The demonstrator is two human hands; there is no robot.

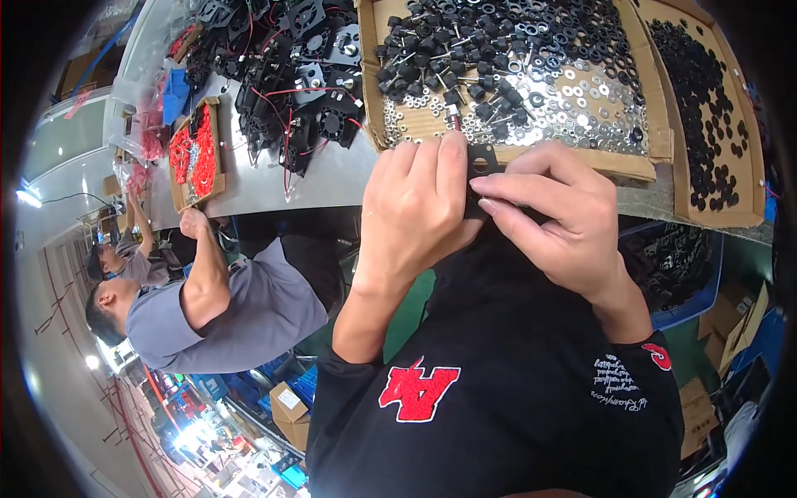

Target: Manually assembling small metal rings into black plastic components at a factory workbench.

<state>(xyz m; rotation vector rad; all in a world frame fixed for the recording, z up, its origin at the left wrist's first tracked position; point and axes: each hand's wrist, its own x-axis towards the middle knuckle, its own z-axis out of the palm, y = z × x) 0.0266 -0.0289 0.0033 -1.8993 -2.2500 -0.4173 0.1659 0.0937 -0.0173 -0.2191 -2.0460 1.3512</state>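
My left hand (418, 199) is closed around a flat black bracket (481, 158) with holes in it, in front of the table's near edge. Most of that part is hidden behind my fingers. A white connector (452, 110) on a short lead pokes up above my left fist. Thumb and fingertips of my right hand (558, 214) are pinched together at the bracket's right side; what they hold, if anything, is too small to make out. Just beyond both hands lies a cardboard tray (610, 163) of black knobs with metal studs (432, 62), metal washers and nuts (548, 100), and black rings (594, 37).
A second cardboard tray (689, 209) at the right holds small black round parts. Black fan assemblies with red wires (332, 124) are piled at the back left, beside a small box of red parts (199, 158). Co-workers (241, 307) sit along the left. A blue bin (685, 309) stands below the table at right.
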